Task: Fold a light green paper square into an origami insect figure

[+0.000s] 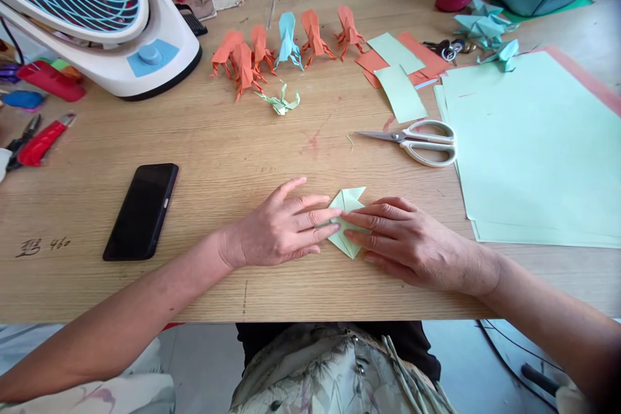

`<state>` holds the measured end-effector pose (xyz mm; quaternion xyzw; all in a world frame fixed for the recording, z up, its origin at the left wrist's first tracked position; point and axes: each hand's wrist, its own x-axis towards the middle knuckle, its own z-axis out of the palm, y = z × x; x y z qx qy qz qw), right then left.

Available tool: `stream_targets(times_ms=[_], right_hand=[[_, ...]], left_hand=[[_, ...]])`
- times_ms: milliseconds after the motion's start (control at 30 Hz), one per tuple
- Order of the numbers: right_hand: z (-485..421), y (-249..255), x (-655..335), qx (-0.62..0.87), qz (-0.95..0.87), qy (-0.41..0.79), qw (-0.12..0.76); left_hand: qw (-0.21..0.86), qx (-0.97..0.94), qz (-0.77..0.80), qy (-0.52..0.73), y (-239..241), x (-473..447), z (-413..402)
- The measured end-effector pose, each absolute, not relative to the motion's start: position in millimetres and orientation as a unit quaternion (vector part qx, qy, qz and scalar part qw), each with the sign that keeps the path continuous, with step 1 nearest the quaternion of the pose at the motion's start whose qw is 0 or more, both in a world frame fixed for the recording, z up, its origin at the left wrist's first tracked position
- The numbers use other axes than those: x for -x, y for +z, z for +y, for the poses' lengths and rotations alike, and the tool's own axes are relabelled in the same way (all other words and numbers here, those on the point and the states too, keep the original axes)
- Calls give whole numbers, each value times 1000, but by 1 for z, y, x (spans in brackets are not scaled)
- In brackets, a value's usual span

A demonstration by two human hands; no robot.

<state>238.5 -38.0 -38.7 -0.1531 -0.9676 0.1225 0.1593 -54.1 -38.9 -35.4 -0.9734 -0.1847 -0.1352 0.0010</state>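
Observation:
A small folded piece of pale green paper (347, 204) lies on the wooden table (218, 142) near its front edge. My left hand (281, 226) lies flat beside it, its stretched fingertips pressing on the paper's left side. From the right, my right hand (407, 239) also lies flat, with its fingertips pressing on the lower right part of the fold. Both hands have their fingers extended, and neither grips anything.
White-handled scissors (417, 141) lie just behind the hands. A stack of pale green sheets (533, 142) fills the right. Several orange paper figures (313, 32) and a blue one (287, 39) stand in a row behind. A black phone (141, 210) lies left; a fan (97, 13) stands far left.

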Motion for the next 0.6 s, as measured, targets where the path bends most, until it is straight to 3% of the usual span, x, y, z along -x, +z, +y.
stream_targets(times_ms=[333,600], right_hand=[[-39,-37,-238,161,-965,131,158],[-39,-37,-238,160,-967,123,155]], left_hand=[[-10,969,-234,-74,-34,57,-56],[68,953,-287,-68,-25,46,-74]])
